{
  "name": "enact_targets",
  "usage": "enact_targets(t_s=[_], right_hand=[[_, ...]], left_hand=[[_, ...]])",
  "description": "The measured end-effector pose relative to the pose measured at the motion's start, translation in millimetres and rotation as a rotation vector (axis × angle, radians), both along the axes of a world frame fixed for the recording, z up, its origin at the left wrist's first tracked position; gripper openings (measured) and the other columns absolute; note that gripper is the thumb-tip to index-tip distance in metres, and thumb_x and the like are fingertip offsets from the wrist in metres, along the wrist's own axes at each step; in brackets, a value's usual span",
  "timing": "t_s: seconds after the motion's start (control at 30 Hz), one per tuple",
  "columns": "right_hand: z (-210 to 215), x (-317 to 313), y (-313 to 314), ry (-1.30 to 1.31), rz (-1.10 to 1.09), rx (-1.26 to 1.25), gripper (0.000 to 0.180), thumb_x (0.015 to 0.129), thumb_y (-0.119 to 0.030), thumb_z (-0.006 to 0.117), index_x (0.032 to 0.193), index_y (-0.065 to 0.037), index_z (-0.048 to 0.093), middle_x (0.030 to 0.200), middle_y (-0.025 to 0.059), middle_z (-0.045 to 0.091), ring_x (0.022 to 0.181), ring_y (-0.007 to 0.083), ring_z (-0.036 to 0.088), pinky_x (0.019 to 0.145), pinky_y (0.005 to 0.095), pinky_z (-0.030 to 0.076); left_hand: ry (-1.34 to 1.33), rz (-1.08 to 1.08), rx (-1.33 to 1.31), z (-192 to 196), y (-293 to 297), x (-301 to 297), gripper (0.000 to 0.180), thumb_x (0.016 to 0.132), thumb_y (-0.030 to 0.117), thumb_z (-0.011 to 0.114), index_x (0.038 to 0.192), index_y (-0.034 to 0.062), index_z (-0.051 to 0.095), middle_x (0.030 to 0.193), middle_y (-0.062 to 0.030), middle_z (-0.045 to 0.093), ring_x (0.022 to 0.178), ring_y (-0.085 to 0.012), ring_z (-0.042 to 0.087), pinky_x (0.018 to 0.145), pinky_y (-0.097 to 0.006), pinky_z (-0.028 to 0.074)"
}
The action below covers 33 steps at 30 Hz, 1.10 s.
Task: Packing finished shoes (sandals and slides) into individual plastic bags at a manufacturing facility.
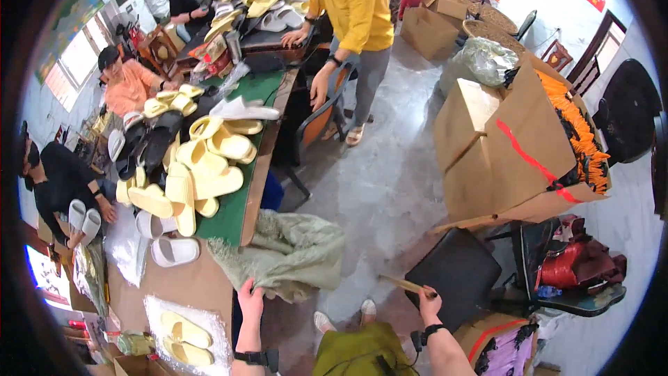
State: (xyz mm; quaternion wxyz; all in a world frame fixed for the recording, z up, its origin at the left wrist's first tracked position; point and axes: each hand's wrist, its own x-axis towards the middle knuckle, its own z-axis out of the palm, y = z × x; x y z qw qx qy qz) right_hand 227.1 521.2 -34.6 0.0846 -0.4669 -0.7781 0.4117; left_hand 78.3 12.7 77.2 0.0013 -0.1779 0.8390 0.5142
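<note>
At the near edge of the table, my left hand [250, 296] is closed on the edge of a grey-green woven sack [292, 251], which drapes over the table corner and hangs off its side. My right hand [429, 303] grips a flat tan stick [400, 282] above the floor, beside a black chair seat; its exact kind cannot be made out. A pair of pale yellow slippers [186, 334] in a clear plastic bag [154, 306] lies on the table left of my left hand. A single white slipper [175, 252] rests farther up the table.
Yellow slippers [209, 160] are heaped on the green tabletop [243, 216]. A person in yellow [358, 7] stands beyond, near an orange-backed chair [323, 115]. Several others sit along the left. Large cardboard boxes [501, 160] and a black chair [452, 275] flank the right.
</note>
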Motion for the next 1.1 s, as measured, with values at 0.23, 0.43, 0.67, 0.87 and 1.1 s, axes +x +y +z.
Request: enact_targets(t_s=[0.23, 0.43, 0.67, 0.87, 1.1], right_hand=[[28, -23, -113, 0.009, 0.323, -0.051, 0.034, 0.082, -0.028, 0.080, 0.104, -0.002, 0.074, 0.090, 0.0157, 0.075, 0.084, 0.0242, 0.072, 0.076, 0.0349, 0.054], [33, -35, -227, -0.168, 0.806, 0.009, 0.041, 0.082, -0.040, 0.077, 0.110, -0.010, 0.075, 0.080, 0.0168, 0.072, 0.074, 0.0309, 0.072, 0.068, 0.0379, 0.055], [26, -18, -303, -0.077, 1.164, 0.154, 0.040, 0.082, -0.041, 0.074, 0.109, -0.012, 0.075, 0.091, 0.0131, 0.074, 0.074, 0.0299, 0.071, 0.068, 0.0398, 0.057], [41, -28, -315, -0.071, 1.403, 0.165, 0.038, 0.084, -0.038, 0.072, 0.111, -0.012, 0.074, 0.094, 0.0118, 0.074, 0.079, 0.0313, 0.071, 0.070, 0.0406, 0.057], [49, -93, -263, -0.134, 1.682, 0.196, 0.031, 0.086, -0.021, 0.065, 0.114, -0.012, 0.072, 0.107, 0.0132, 0.071, 0.096, 0.0318, 0.068, 0.080, 0.0414, 0.056]], left_hand=[[0.027, 0.041, 0.150, 43, -12, 4, 0.040, 0.085, 0.003, 0.060, 0.124, -0.0063, 0.062, 0.116, -0.0133, 0.070, 0.110, -0.0203, 0.063, 0.099, -0.031, 0.046], [0.073, 0.172, 0.419, 68, -30, 9, 0.040, 0.089, 0.001, 0.058, 0.129, -0.0053, 0.059, 0.120, -0.0092, 0.067, 0.112, -0.0168, 0.060, 0.100, -0.030, 0.045], [0.290, 0.212, 0.662, 94, -47, 25, 0.039, 0.094, 0.002, 0.056, 0.133, -0.0039, 0.057, 0.123, -0.0066, 0.064, 0.111, -0.0159, 0.059, 0.098, -0.029, 0.045], [0.345, 0.190, 0.692, 92, -68, 43, 0.035, 0.093, 0.001, 0.056, 0.128, -0.0034, 0.060, 0.118, -0.0049, 0.065, 0.109, -0.0148, 0.059, 0.096, -0.028, 0.045], [0.428, -0.106, 0.177, 92, -67, 62, 0.041, 0.069, -0.006, 0.056, 0.106, 0.0039, 0.069, 0.099, -0.0121, 0.065, 0.106, -0.0318, 0.056, 0.096, -0.039, 0.046]])
